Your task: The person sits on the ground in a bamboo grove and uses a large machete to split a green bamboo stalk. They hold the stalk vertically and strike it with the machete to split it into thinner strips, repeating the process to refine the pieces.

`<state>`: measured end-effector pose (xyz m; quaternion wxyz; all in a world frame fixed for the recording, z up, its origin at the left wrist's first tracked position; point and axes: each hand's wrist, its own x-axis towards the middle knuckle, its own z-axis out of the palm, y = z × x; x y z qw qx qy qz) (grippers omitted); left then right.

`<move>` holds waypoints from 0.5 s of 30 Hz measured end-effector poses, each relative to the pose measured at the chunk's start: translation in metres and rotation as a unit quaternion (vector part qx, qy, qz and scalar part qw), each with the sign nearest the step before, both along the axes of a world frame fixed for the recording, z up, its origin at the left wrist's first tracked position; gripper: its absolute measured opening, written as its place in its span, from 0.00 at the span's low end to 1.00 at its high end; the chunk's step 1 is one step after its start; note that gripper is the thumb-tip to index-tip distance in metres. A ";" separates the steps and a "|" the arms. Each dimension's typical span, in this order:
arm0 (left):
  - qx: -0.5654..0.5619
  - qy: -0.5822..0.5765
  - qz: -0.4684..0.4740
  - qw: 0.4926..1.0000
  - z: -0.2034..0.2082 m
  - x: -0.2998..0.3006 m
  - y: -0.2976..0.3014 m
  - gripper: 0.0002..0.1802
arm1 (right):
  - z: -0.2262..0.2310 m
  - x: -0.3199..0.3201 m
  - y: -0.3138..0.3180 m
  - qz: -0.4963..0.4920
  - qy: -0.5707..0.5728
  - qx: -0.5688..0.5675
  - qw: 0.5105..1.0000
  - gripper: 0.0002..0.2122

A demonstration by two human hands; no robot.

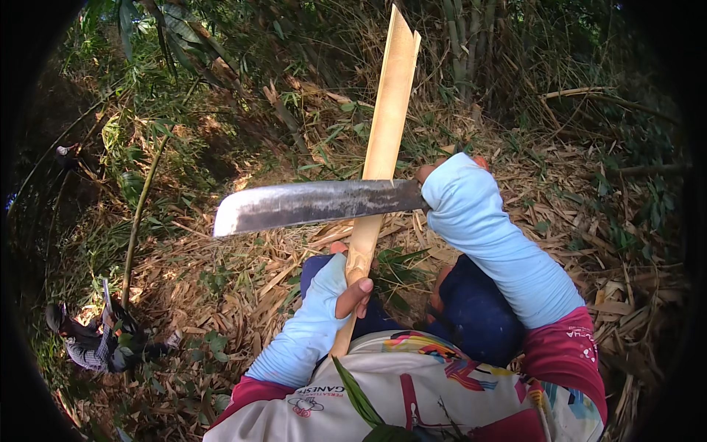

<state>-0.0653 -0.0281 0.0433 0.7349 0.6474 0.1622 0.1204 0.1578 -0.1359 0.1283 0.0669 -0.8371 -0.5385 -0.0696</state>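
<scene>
My left hand grips split bamboo; right hand grips the machete. If it skids, I could get nicked.

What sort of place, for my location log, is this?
Outdoors, probably a bamboo grove: clustered upright stems stand at the back, dry leaf litter is strewn over the ground, and green foliage grows around it.

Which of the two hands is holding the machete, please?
The right hand grips the machete; the left hand instead holds the pale split bamboo piece.
</scene>
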 end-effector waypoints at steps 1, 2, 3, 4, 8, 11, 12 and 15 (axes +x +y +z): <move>-0.003 0.002 0.007 1.000 0.000 -0.001 -0.002 0.32 | 0.011 0.001 0.001 -0.025 0.026 -0.022 0.999 0.12; -0.006 0.001 0.007 1.000 0.001 0.001 -0.003 0.32 | 0.009 0.002 0.000 -0.040 0.027 -0.021 0.999 0.13; -0.007 0.001 0.002 1.000 0.001 0.002 -0.003 0.32 | 0.005 0.004 0.000 -0.054 0.029 -0.020 0.998 0.13; -0.008 0.002 -0.003 1.000 0.001 0.001 -0.003 0.32 | 0.004 0.005 0.000 -0.068 0.030 -0.019 0.997 0.14; -0.001 0.000 -0.011 1.000 -0.004 0.002 0.001 0.31 | -0.018 -0.005 -0.007 0.011 -0.013 0.017 1.000 0.17; -0.003 0.013 -0.012 1.000 -0.002 -0.001 -0.004 0.33 | 0.002 0.001 -0.008 -0.033 0.034 -0.052 0.998 0.15; 0.001 0.021 -0.005 1.000 -0.002 -0.002 -0.006 0.33 | 0.010 0.010 -0.004 -0.052 0.042 -0.062 0.996 0.15; 0.007 0.040 0.007 0.999 -0.003 -0.005 -0.010 0.35 | 0.021 0.038 0.001 -0.112 0.120 -0.015 0.986 0.16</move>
